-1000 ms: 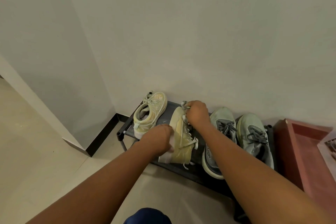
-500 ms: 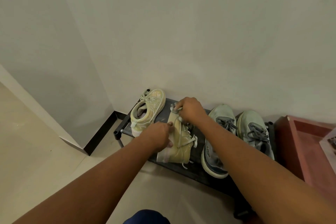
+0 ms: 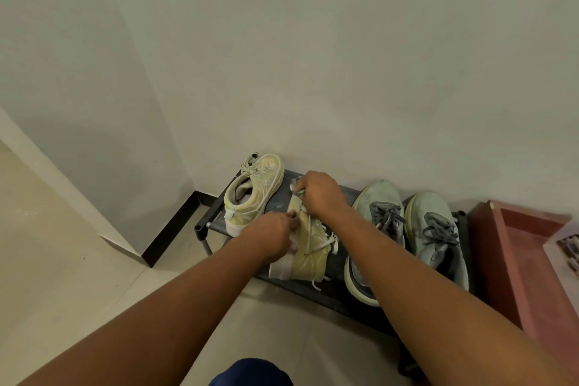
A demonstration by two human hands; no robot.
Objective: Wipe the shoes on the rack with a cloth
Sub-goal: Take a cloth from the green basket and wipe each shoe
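Observation:
A low dark shoe rack point(image 3: 326, 291) stands against the wall with several shoes on it. My left hand point(image 3: 272, 236) grips the side of a yellow sneaker point(image 3: 308, 255) near the rack's front edge. My right hand point(image 3: 321, 194) grips a small pale cloth point(image 3: 296, 185) and presses it on that sneaker's toe. A second yellow sneaker point(image 3: 255, 193) sits at the rack's far left. Two pale green running shoes with grey laces, one point(image 3: 380, 207) beside the other point(image 3: 435, 229), lie to the right, partly behind my right forearm.
A reddish tray-like box point(image 3: 513, 247) stands right of the rack, with a pale object at the frame edge. The wall runs right behind the rack; a corner with black skirting point(image 3: 170, 226) is at the left. Beige tiled floor lies in front.
My right hand with the cloth has slid left and farther along the sneaker's toe. My left hand has stayed on the sneaker's side.

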